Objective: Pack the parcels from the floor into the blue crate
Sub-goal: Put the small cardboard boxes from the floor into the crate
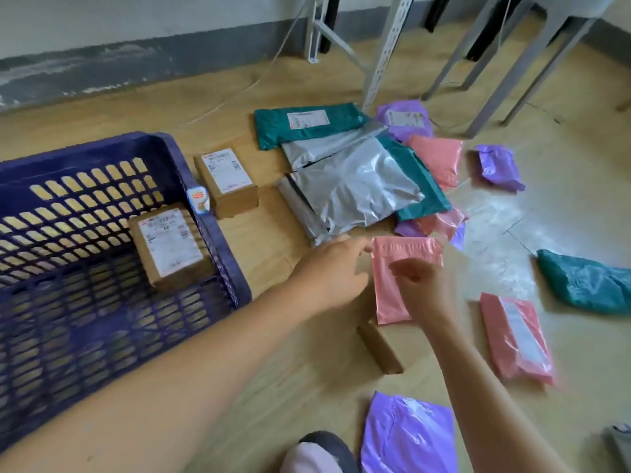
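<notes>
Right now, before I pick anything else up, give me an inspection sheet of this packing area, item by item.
Surface: wooden floor, paler patch at right.
Job's things: blue crate holds one cardboard box; second box beside it; mixed mailer pile beyond; pink mailer under the hands.
Clutter: nothing seen.
Hands: left hand reaches the pink mailer's corner; right hand over it, grip blurred.
Cables: white cable along the floor near the wall.
Surroundings: metal rack legs, grey-banded wall.

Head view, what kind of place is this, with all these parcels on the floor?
Probably a small parcel sorting or stock room: labelled mailers scattered on the floor, a blue crate holding a box, slotted metal rack legs behind.
</notes>
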